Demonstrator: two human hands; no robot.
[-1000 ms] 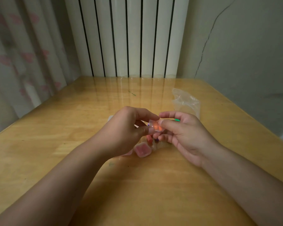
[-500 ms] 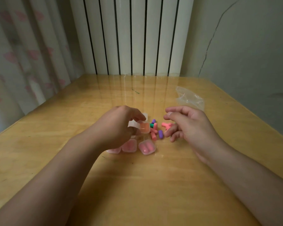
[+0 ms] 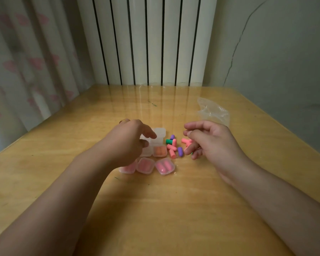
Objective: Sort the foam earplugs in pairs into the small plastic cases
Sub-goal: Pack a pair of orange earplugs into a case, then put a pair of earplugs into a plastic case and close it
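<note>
Three closed clear cases holding pink earplugs [image 3: 164, 166] lie in a row on the wooden table [image 3: 155, 209]. Behind them a case with orange earplugs [image 3: 159, 151] rests on the table beside empty clear cases [image 3: 160, 132]. Right of it lies a heap of loose earplugs [image 3: 173, 148]: several pink, two purple [image 3: 180, 151], one green [image 3: 168, 141]. My left hand [image 3: 129, 143] hovers over the empty cases with fingers relaxed, apart from the orange case. My right hand [image 3: 211, 141] hangs loosely curled over the heap's right side, holding nothing that I can see.
A crumpled clear plastic bag [image 3: 212, 111] lies behind my right hand. A white radiator [image 3: 148, 43] stands against the table's far edge, a curtain [image 3: 26, 61] hangs at the left and a wall [image 3: 275, 52] is at the right.
The orange case was held between both hands; now it rests on the table by the other cases. My left hand has let it go and my right hand has drawn away to the right.
</note>
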